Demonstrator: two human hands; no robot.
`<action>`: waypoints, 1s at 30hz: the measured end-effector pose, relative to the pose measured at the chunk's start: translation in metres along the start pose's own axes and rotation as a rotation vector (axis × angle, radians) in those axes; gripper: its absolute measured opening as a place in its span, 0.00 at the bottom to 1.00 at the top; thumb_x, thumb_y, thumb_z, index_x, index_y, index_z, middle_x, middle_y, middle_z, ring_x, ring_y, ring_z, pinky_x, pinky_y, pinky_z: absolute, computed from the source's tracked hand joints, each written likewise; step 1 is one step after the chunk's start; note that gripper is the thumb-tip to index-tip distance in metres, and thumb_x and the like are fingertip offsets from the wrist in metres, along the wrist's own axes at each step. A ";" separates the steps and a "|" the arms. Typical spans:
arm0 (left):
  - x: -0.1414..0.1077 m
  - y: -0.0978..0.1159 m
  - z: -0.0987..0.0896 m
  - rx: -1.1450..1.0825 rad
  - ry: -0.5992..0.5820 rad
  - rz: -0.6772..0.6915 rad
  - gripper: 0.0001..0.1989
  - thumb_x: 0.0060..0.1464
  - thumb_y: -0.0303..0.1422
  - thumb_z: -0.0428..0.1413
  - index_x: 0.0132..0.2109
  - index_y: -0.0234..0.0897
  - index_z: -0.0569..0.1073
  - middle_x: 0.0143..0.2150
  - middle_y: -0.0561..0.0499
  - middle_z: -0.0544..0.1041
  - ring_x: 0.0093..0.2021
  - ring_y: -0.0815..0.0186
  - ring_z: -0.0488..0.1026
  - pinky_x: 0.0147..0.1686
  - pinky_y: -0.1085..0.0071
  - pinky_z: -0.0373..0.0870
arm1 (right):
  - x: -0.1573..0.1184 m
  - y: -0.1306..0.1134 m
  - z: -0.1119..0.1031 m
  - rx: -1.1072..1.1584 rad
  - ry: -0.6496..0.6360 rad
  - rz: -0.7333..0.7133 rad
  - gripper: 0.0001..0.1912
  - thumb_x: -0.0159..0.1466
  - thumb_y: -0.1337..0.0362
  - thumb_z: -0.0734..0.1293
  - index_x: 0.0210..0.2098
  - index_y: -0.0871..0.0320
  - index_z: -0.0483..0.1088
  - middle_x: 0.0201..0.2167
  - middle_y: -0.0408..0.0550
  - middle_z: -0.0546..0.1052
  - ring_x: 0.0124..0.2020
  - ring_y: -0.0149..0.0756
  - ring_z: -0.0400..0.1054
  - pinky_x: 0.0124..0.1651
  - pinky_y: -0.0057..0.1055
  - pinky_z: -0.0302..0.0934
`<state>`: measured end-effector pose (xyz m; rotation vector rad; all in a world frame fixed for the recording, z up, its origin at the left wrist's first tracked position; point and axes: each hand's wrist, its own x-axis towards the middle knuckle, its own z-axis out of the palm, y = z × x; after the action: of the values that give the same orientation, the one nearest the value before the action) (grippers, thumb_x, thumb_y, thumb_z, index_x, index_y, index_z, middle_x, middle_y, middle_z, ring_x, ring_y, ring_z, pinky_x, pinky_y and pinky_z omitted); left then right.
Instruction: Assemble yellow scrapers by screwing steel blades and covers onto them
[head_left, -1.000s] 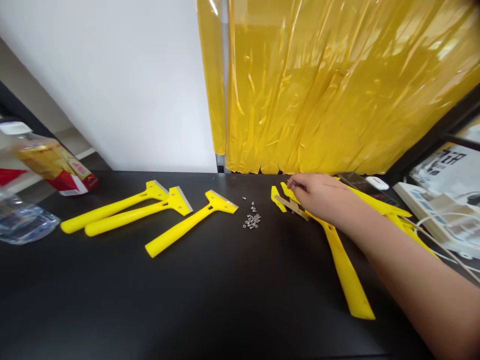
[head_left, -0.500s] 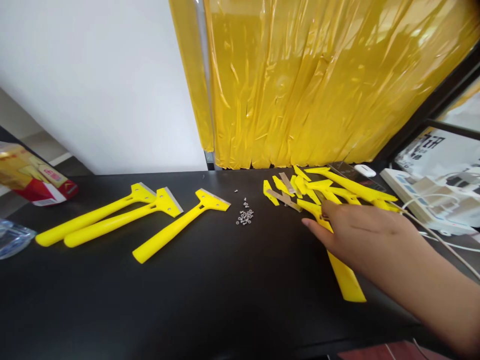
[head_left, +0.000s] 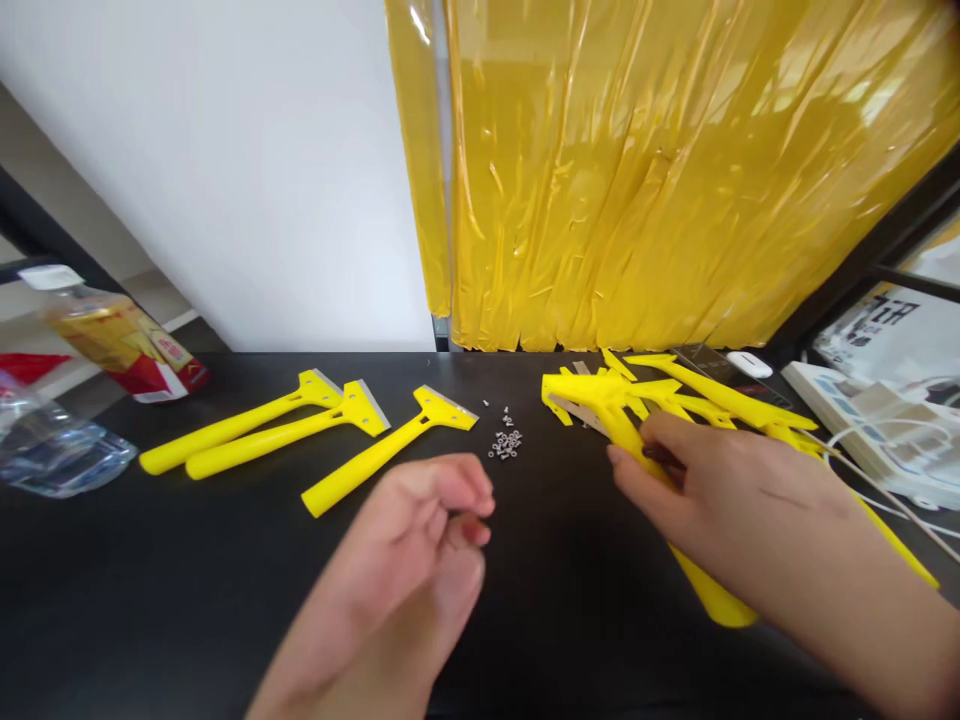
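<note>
My right hand is closed around the neck of a yellow scraper handle, whose wide head points up and left, over a metal blade. Below the hand, the grip end shows near the table. My left hand hovers over the table, palm turned inward, fingers curled and apart from the thumb, holding nothing. Between the hands lies a small pile of screws and nuts. Three yellow scrapers with blades rest left of it. Behind my right hand are more yellow handles and small yellow plates.
A drink bottle and a clear plastic package are at the left. To the right stand a white power strip with cables and a white mouse-like object. Yellow plastic sheeting hangs behind the black table.
My left hand has come into view from below. My right hand has lifted the scraper handle slightly, its head now covering part of the plates and blades. The view has shifted left.
</note>
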<state>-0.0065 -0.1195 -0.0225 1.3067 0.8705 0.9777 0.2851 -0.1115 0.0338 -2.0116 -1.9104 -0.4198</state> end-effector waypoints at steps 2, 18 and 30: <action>0.025 0.027 0.026 -0.139 0.022 -0.071 0.23 0.65 0.47 0.59 0.63 0.48 0.71 0.65 0.44 0.72 0.63 0.50 0.70 0.60 0.55 0.71 | 0.004 -0.027 -0.007 0.149 0.022 -0.095 0.20 0.66 0.47 0.64 0.23 0.51 0.62 0.15 0.41 0.68 0.14 0.33 0.60 0.22 0.32 0.44; 0.105 0.047 0.001 -0.358 -0.050 -0.253 0.12 0.69 0.40 0.54 0.38 0.37 0.67 0.34 0.52 0.75 0.19 0.75 0.62 0.17 0.77 0.59 | 0.094 0.015 0.048 0.120 -0.196 -0.075 0.14 0.69 0.62 0.62 0.47 0.51 0.79 0.45 0.50 0.85 0.46 0.46 0.79 0.49 0.38 0.67; 0.104 0.027 -0.003 -0.426 -0.250 -0.370 0.11 0.69 0.39 0.54 0.40 0.38 0.68 0.38 0.50 0.76 0.19 0.76 0.63 0.15 0.78 0.58 | 0.096 0.022 0.080 0.120 -0.498 -0.007 0.08 0.63 0.58 0.67 0.38 0.53 0.77 0.38 0.50 0.82 0.39 0.45 0.77 0.38 0.35 0.62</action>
<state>0.0260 -0.0215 0.0063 0.8421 0.6361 0.6438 0.3114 0.0089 0.0025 -2.1718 -2.1536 0.2170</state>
